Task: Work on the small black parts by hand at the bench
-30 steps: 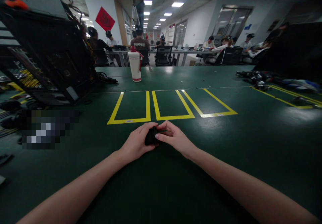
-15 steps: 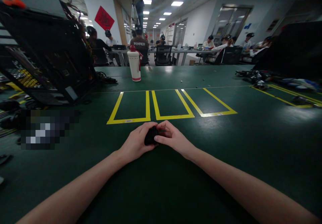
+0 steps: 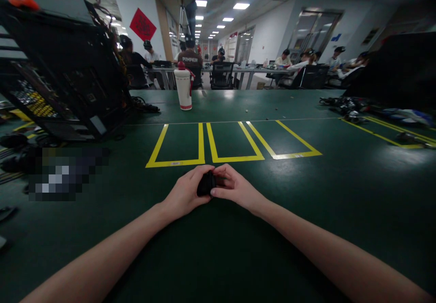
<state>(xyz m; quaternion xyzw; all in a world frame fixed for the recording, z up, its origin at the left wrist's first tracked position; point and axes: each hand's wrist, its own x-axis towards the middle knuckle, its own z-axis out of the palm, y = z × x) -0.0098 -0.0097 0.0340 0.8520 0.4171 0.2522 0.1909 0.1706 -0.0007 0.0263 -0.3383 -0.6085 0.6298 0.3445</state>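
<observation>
Black object (image 3: 205, 185) clasped between left hand (image 3: 184, 190) and right hand (image 3: 241, 191); yellow tape (image 3: 238, 159), bottle (image 3: 184, 89) beyond.

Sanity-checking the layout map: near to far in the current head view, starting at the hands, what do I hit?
Small black object between left hand and right hand → middle yellow tape outline → white bottle with red lid → black office chair beyond the table edge.
</observation>
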